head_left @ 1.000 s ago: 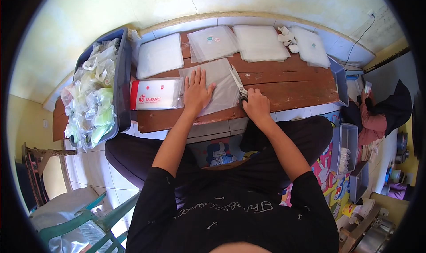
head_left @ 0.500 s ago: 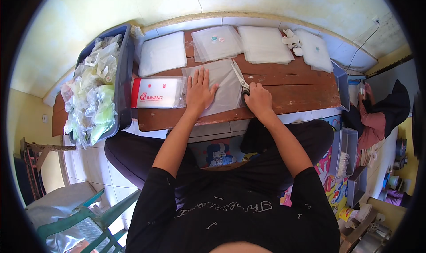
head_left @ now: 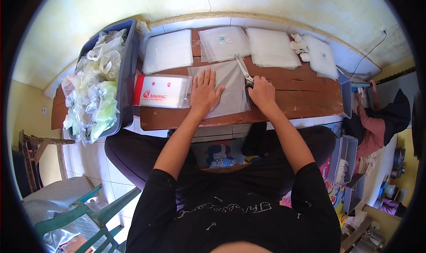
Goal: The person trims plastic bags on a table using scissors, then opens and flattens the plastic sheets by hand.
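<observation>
Clear plastic sheet (head_left: 230, 95) is being pressed flat on the wooden table (head_left: 306, 101) under the left hand (head_left: 204, 100). Left fingers are being laid straight and slightly spread, palm down: released. Scissors (head_left: 242, 69) are being grasped in the right hand (head_left: 263, 93), right fingers curled round the handles. Blades are being pointed ahead of the right fingers, along the sheet's right edge; whether plastic is being pinched between them can't be told. Bare part of the sheet is being flanked by both sets of fingers.

Red-and-white pack (head_left: 162, 94) is lying just left of the left fingers; contact can't be told. Ahead of the left fingertips, a sheet stack (head_left: 167, 51) and a sticker-marked stack (head_left: 219, 50) are being supported by the table. Crate (head_left: 128, 75) is being filled with bagged items (head_left: 100, 78), well left of the left fingers. Another person (head_left: 372, 131) is being seen far right of the right fingers.
</observation>
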`<state>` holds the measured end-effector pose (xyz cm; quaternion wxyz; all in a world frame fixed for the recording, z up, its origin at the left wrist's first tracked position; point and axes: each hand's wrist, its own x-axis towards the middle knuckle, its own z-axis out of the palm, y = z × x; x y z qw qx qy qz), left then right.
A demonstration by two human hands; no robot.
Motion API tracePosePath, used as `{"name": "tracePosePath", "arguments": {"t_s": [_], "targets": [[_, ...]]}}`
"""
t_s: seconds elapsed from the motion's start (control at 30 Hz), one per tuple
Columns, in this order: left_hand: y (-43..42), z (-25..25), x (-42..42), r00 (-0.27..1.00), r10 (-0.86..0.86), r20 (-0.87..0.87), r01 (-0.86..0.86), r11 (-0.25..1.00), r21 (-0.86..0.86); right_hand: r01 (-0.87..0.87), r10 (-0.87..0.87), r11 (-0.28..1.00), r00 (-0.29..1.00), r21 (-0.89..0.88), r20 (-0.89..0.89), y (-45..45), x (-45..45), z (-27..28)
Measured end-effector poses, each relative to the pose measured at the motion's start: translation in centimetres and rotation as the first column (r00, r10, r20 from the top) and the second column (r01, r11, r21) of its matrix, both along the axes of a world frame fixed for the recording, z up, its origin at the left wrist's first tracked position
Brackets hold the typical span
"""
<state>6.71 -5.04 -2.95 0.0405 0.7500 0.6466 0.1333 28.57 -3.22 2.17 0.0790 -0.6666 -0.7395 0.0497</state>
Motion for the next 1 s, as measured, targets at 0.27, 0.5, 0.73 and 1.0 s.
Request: {"name": "tracePosePath", "arguments": {"t_s": [0.27, 0.5, 0.73, 1.0], "targets": [[-0.2, -0.1, 0.2, 1.000, -0.004, 0.028, 0.004, 1.000, 0.001, 0.088, -0.079, 0.989, 0.994, 0.115, -0.081, 3.8, 3.1, 3.3], [0.1, -0.1, -0.1, 1.000, -0.002, 0.029, 0.002, 1.000, -0.004, 0.002, 0.012, 0.995, 0.991, 0.097, -0.137, 1.9, 3.6, 0.4], [-0.1, 0.2, -0.4, 0.986, -0.021, 0.164, 0.007, 0.996, 0.085, -0.050, 0.052, 0.998, 0.994, 0.022, -0.091, -0.2, 4.5, 0.2], [-0.3, 0.7, -0.6, 0.964, -0.080, 0.255, 0.030, 0.980, 0.196, -0.095, 0.100, 0.993, 0.993, -0.067, 0.062, -0.2, 4.0, 0.5]]}}
